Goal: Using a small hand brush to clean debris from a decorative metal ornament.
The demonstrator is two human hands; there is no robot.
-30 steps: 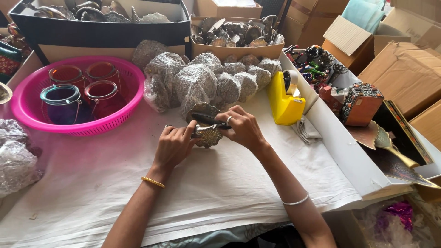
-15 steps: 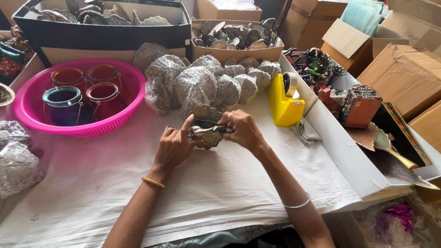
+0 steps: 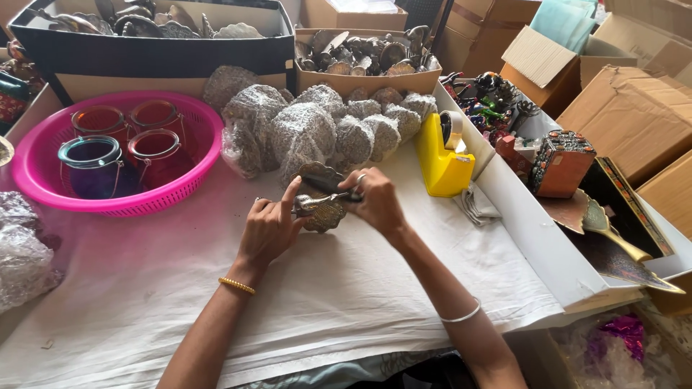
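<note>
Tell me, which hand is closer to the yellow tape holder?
Right. The right hand is just left of the yellow tape holder; the left hand sits farther left, past the metal ornament both hold.

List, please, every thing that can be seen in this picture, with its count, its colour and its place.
metal ornament: one, dull silver, held between both hands
bubble-wrapped bundles: about ten, grey, heaped behind the hands
basket: one, pink, far left on the table
glass jars: four, red and purple, inside the basket
tape dispenser: one, yellow, right of the bundles
cardboard boxes of metal pieces: two, along the far edge
small decorated box: one, reddish, in the white tray at right
table cover: one, white
left hand: on the ornament's left side
right hand: on its right side, ring on one finger
</note>
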